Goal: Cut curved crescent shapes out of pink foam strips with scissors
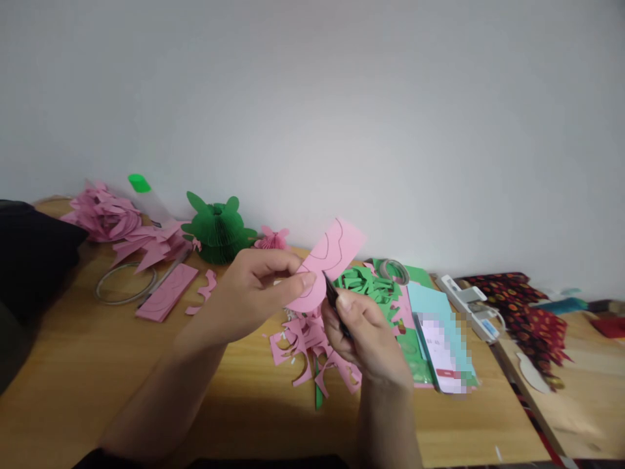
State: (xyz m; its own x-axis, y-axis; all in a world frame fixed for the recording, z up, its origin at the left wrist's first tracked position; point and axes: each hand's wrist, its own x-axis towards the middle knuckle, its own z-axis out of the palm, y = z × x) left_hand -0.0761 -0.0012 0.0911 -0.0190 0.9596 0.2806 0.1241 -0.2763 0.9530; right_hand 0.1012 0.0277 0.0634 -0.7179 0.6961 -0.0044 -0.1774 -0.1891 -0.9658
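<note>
A strip of pink paper [344, 242] with curved pencil-like lines is pinched between the thumb and fingers of my left hand [258, 293]. Its lower end has a rounded cut edge. My right hand [359, 332] is closed round dark-handled scissors [332, 293], whose blades meet the paper's edge beside my left thumb. Most of the handles are hidden by my fingers. Below both hands lies a loose heap of pink paper scraps [305, 342]. Green paper scraps [366, 283] are piled just behind my right hand.
Along the wall stand a green honeycomb paper figure [217, 228], a small pink one [272, 238] and pink cut paper [105, 212]. A pink marked strip [168, 293] and a ring [124, 283] lie left. Tape [394, 271], a phone [442, 355] and a power strip [471, 306] lie right.
</note>
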